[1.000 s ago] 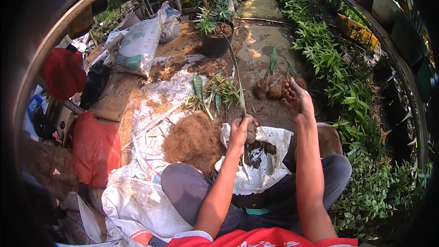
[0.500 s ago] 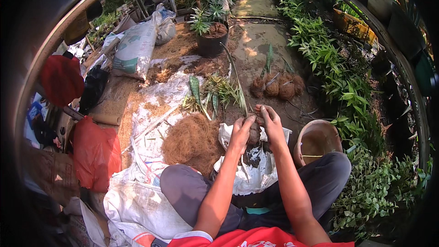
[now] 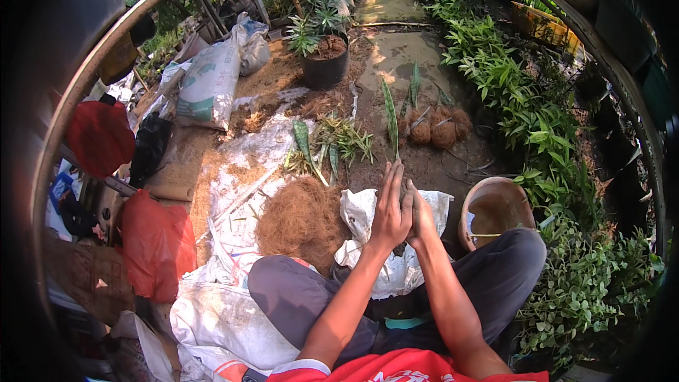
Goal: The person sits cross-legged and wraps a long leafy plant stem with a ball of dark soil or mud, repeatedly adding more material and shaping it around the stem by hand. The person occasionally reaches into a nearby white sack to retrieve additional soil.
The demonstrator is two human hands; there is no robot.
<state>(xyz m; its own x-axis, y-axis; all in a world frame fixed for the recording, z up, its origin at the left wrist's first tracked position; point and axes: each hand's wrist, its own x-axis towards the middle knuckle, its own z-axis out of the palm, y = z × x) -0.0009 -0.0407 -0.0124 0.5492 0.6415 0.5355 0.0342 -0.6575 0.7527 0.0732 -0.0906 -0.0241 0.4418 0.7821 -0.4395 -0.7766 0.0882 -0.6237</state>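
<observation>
Between my two palms a snake plant leaf stands upright, its base hidden by the hands. My left hand presses on it from the left, fingers straight and together. On the other side my right hand lies against it, also with fingers together. The dark soil clump around the base is now covered by the palms. Below the hands, a white plastic sack with dark soil in it sits between my crossed legs. A heap of brown coconut fibre lies just left of the sack.
A round clay-coloured pot stands by my right knee. Fibre-wrapped balls with leaves rest ahead on the path. Cut leaves lie near a black potted plant. A red plastic bag is at left; leafy plants line the right.
My hands have closed together around the soil clump, which showed between them before. The leaf has swung from leaning left to nearly upright.
</observation>
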